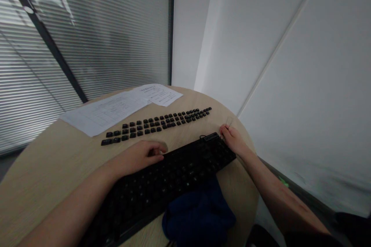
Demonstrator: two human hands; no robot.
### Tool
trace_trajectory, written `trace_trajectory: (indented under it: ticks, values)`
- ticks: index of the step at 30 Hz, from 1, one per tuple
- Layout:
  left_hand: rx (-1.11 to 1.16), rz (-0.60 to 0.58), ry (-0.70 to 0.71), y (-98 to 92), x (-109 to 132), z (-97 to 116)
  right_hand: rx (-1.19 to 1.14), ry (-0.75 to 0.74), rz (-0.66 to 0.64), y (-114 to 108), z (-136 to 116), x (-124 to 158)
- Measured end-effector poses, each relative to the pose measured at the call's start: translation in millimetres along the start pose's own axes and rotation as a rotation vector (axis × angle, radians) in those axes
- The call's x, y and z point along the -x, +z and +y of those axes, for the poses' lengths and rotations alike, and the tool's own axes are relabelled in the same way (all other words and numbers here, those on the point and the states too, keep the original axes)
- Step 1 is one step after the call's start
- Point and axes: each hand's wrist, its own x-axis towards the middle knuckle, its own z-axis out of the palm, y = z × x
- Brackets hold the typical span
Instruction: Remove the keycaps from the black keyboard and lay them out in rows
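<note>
A black keyboard (174,177) lies slantwise across the near part of the round table. My left hand (147,152) rests at its far edge, fingers loosely curled and thumb apart, with the fingertips slightly blurred. At the keyboard's right end, my right hand (232,138) pinches a thin wire keycap puller (229,120), whose wire loop sticks up past the fingers. Beyond the keyboard, loose black keycaps (158,123) lie in several slanting rows. A short piece of dark cable shows at the keyboard's far right edge.
Printed paper sheets (113,108) lie at the table's far left. A dark blue cloth (199,214) is bunched under the keyboard's near edge. The wooden table (49,170) curves close to a white wall (304,85) on the right. Glass with blinds (121,27) stands behind.
</note>
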Motion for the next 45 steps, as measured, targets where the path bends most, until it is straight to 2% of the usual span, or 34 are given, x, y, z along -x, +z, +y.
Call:
trace_trajectory:
  ticks: [9, 16, 21, 25, 30, 36, 45]
  values:
    - [0.000, -0.002, 0.008, -0.3, -1, -1, 0.196, -0.183, 0.062, 0, -4, 19]
    - [0.013, -0.005, 0.020, 0.4, -2, -4, 0.201, -0.178, 0.044, 2, -3, 17]
    - [0.016, -0.002, 0.022, 0.3, -2, -1, 0.024, -0.098, 0.155, 3, 5, 17]
    - [0.011, 0.012, 0.019, 1.5, -2, -5, -0.016, -0.071, 0.195, 4, 10, 16]
    - [0.002, 0.011, 0.030, 3.2, -3, -11, -0.016, -0.070, 0.172, 3, 10, 16]
    - [0.013, 0.007, 0.025, 2.5, -2, -7, 0.067, -0.098, 0.140, 1, 5, 12]
    - [0.032, 0.001, 0.011, 1.7, -2, -5, 0.186, -0.193, 0.015, -1, -7, 18]
